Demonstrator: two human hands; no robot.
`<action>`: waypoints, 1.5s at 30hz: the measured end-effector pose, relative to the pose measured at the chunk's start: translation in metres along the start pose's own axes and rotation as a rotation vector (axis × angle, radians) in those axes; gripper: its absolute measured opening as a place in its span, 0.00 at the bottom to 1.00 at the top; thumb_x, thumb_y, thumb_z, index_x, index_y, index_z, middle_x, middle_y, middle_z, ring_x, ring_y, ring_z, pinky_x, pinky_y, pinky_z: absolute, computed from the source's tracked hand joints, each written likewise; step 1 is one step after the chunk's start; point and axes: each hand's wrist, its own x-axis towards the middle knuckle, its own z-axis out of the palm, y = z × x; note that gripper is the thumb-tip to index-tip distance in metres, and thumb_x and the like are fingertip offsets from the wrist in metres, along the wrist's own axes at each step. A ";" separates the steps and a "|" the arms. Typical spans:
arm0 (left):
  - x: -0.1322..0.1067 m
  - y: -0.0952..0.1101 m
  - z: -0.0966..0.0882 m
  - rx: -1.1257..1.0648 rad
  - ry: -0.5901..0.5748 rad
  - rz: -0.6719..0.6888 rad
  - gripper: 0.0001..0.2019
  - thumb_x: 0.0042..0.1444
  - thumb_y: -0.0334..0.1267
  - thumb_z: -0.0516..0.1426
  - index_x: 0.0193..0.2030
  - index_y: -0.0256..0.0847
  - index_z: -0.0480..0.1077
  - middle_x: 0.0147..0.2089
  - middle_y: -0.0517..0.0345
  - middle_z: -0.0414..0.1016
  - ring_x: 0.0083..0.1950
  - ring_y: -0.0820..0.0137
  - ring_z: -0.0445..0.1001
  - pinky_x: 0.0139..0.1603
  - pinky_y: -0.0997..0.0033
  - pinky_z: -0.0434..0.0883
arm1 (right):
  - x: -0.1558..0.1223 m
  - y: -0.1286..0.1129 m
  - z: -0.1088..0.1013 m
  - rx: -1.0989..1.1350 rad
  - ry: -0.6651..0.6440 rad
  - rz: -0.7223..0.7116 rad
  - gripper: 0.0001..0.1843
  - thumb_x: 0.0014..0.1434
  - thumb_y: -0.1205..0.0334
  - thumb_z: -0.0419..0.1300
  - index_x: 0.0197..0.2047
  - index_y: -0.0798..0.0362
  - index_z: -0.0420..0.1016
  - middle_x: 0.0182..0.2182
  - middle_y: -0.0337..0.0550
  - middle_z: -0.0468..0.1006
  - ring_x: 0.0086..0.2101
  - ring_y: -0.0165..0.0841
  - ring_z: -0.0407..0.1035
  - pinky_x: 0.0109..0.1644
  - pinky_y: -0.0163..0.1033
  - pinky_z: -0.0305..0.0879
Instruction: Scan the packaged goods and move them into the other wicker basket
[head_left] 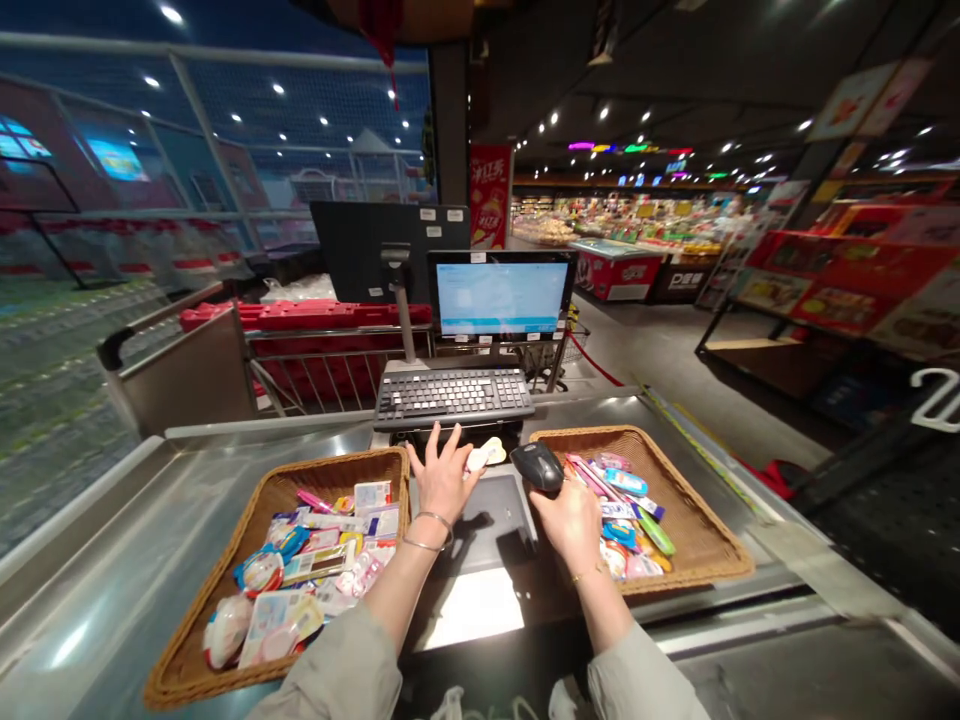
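My right hand (568,517) is wrapped round a black barcode scanner (538,466), whose head points up and to the left. Between the thumb and a finger of my left hand (441,480) is a small pale item with a yellowish end (487,454), its kind unclear; the other fingers are spread. Both hands are over a grey panel (491,515) set in the counter. Left of it, a wicker basket (206,577) holds several small packaged goods. Another wicker basket (701,530), beside my right hand, holds pens, packets and other small goods.
A black keyboard (454,396) lies beyond my hands, with a lit monitor (502,297) behind it and a second dark screen (360,250) to its left. The metal counter (82,600) runs under both baskets. Farther off are red shopping carts (322,315) and a red freezer (616,270).
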 end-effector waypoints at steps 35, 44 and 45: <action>0.019 0.150 0.087 -0.195 -0.250 0.262 0.18 0.58 0.51 0.56 0.54 0.53 0.71 0.63 0.55 0.68 0.68 0.51 0.56 0.65 0.26 0.38 | 0.035 0.130 -0.063 -0.029 0.014 0.498 0.27 0.52 0.44 0.54 0.39 0.60 0.79 0.38 0.63 0.80 0.41 0.48 0.75 0.43 0.45 0.66; 0.018 0.139 0.079 -0.187 -0.210 0.203 0.19 0.61 0.49 0.52 0.57 0.50 0.69 0.64 0.53 0.67 0.69 0.52 0.54 0.67 0.30 0.39 | 0.037 0.121 -0.059 -0.014 0.001 0.471 0.26 0.52 0.45 0.55 0.39 0.59 0.79 0.36 0.61 0.80 0.41 0.45 0.75 0.43 0.43 0.66; 0.018 0.135 0.075 -0.183 -0.205 0.196 0.19 0.61 0.49 0.52 0.57 0.49 0.69 0.64 0.53 0.66 0.70 0.52 0.53 0.67 0.30 0.40 | 0.038 0.116 -0.057 -0.009 -0.006 0.462 0.25 0.52 0.46 0.55 0.39 0.59 0.79 0.36 0.61 0.80 0.40 0.45 0.75 0.43 0.42 0.66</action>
